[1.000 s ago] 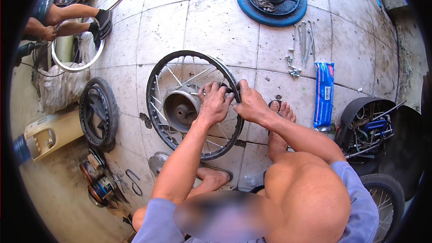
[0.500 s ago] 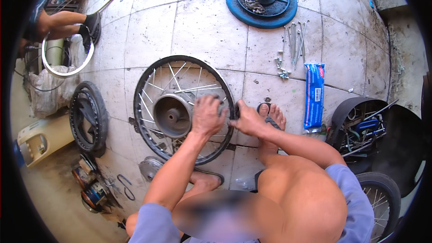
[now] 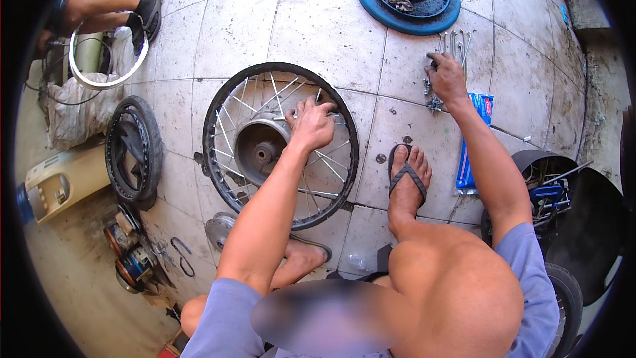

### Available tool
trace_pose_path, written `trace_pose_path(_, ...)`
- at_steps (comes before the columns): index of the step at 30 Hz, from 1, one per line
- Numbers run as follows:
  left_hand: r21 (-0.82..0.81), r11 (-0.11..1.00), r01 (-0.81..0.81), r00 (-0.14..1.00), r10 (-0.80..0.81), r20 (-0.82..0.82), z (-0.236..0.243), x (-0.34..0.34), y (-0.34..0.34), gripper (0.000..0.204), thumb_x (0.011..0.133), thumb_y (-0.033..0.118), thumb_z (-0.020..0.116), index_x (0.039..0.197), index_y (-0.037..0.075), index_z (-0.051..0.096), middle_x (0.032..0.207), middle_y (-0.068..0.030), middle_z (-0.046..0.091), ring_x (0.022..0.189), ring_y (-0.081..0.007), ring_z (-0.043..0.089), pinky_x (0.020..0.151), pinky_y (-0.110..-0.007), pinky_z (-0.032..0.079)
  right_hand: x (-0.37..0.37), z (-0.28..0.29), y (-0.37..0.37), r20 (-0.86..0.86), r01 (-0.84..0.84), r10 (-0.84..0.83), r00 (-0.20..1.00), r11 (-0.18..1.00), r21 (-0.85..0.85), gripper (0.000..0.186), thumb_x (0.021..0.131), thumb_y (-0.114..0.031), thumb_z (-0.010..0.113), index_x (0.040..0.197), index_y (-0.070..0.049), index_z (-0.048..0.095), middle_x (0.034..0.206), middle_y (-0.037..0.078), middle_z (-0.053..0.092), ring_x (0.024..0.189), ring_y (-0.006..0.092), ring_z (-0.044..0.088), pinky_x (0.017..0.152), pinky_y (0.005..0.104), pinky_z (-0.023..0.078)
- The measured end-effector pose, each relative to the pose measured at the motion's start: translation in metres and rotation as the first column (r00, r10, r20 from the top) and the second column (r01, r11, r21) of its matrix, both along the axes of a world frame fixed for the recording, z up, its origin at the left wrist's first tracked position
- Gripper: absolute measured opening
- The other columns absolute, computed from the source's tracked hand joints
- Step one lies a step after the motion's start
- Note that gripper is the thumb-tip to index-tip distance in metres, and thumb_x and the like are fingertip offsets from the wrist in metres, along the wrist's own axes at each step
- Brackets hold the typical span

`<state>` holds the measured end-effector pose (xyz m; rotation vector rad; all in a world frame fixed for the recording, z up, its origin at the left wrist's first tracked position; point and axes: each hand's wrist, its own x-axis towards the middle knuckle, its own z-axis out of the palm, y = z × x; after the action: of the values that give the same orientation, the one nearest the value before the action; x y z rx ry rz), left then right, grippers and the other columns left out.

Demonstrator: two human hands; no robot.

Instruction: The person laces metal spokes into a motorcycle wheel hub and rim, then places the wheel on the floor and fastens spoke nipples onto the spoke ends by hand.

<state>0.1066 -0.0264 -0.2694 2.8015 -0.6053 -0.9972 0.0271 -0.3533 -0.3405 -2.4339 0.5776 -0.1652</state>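
Note:
A motorcycle wheel, its dark rim laced with silver spokes around a grey drum hub, lies on the tiles in front of me. My left hand is over the spokes at the hub's right side, fingers bent around a spoke. To the right, my right hand reaches low over the floor with thumb and fingers apart. Small metal spoke nipples lie beside and below that hand. Just beyond it are several loose spokes. Its fingertips are partly hidden, and nothing shows in them.
A blue packet lies under my right forearm. Right of it stands a black tool bin. A blue round stand base sits at the far side. At left are a tyre, a white rim and another person's legs.
My right hand has left the wheel's right edge and moved far right to the loose nipples and spokes. My left hand stays at the spokes near the hub. The view has shifted slightly.

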Motion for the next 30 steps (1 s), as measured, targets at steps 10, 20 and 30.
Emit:
trace_pose_path(10, 0.031, 0.999, -0.032, 0.998, 0.03, 0.054, -0.003, -0.004, -0.008, 0.032, 0.094, 0.03, 0.055, 0.123, 0.029, 0.068, 0.132, -0.0149, 0.051, 0.133, -0.0344, 0.039, 0.113, -0.058, 0.017, 0.008, 0.034, 0.04, 0.084, 0.028, -0.029, 0.996, 0.999, 0.016, 0.013, 0.084, -0.011, 0.069, 0.096, -0.008, 0.074, 0.104, 0.017, 0.061, 0.093, 0.0366, 0.064, 0.086, 0.0415, 0.052)
trace_pose_path(20, 0.025, 0.998, -0.052, 0.996, 0.05, 0.071, -0.008, -0.006, -0.011, 0.033, 0.093, 0.028, 0.054, 0.123, 0.025, 0.069, 0.13, -0.0166, 0.051, 0.132, -0.0363, 0.039, 0.113, -0.059, 0.015, 0.033, 0.007, 0.145, -0.244, -0.135, 0.386, 0.89, 0.733, 0.666, 0.026, 0.08, -0.012, 0.071, 0.104, -0.004, 0.075, 0.094, 0.017, 0.074, 0.079, 0.0233, 0.072, 0.076, 0.0332, 0.056)
trace_pose_path(30, 0.006, 0.997, -0.072, 0.997, 0.072, 0.018, -0.009, 0.0, -0.013, 0.034, 0.092, 0.029, 0.056, 0.122, 0.02, 0.069, 0.133, -0.017, 0.05, 0.135, -0.0363, 0.036, 0.113, -0.06, 0.012, 0.018, 0.017, 0.147, -0.073, -0.108, 0.328, 0.942, 0.5, 0.859, 0.035, 0.078, -0.011, 0.067, 0.112, -0.002, 0.072, 0.093, 0.016, 0.074, 0.081, 0.0192, 0.067, 0.077, 0.0317, 0.053)
